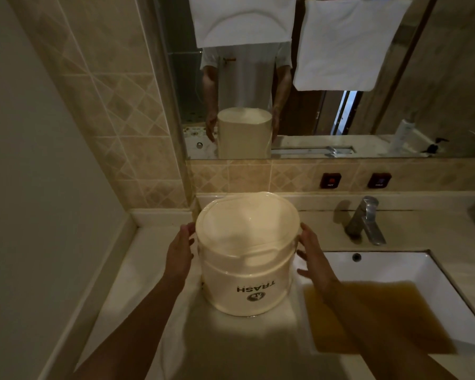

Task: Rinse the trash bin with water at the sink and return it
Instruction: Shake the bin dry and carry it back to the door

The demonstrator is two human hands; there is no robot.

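A cream trash bin [246, 272] stands on the pale counter [231, 349] left of the sink, its "TRASH" lettering upside down towards me and a closed flat face on top. My left hand [178, 253] lies flat against the bin's left side near the top. My right hand [313, 260] is at its right side with the fingers spread, the thumb at the top edge. Neither hand wraps around it. The white rectangular sink [390, 263] holds brownish water [381, 314]. My right forearm crosses over the sink's left part.
A chrome faucet [366, 220] stands behind the sink, with two red-framed wall buttons [331, 180] above it. The mirror [299, 91] shows the bin between both hands, and white towels. Tiled walls close in the counter at the left and back.
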